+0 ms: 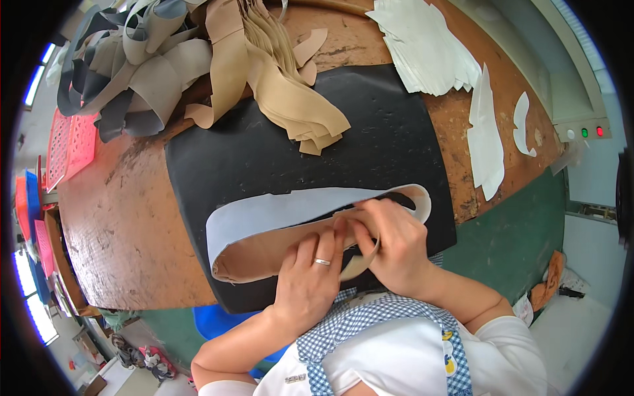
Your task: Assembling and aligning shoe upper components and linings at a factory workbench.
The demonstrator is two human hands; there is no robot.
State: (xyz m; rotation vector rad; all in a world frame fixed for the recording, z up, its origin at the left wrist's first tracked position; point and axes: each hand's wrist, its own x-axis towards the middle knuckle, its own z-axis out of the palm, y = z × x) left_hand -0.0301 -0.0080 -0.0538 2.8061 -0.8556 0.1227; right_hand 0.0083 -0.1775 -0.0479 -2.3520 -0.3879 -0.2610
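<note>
A long looped band of leather-like material [264, 218] lies on the black mat, pale blue-white on its far stretch and beige on its near one. My left hand [307, 280], with a ring on one finger, presses closed fingers on the near beige stretch. Beside it my right hand [399, 247] is bent over the band's right part, thumb and fingers gripping its edge. A narrow beige strip end [360, 264] curls down between the two hands. The fingertips of my right hand are partly hidden by the material.
Beneath the band is a black mat [304, 165] on a worn brown table [132, 231]. Tan pieces [284, 105] overlap its far edge; grey strips [158, 79] are heaped at far left. White pieces [429, 46] lie far right. A pink basket [72, 145] stands left, a blue stool [214, 323] below.
</note>
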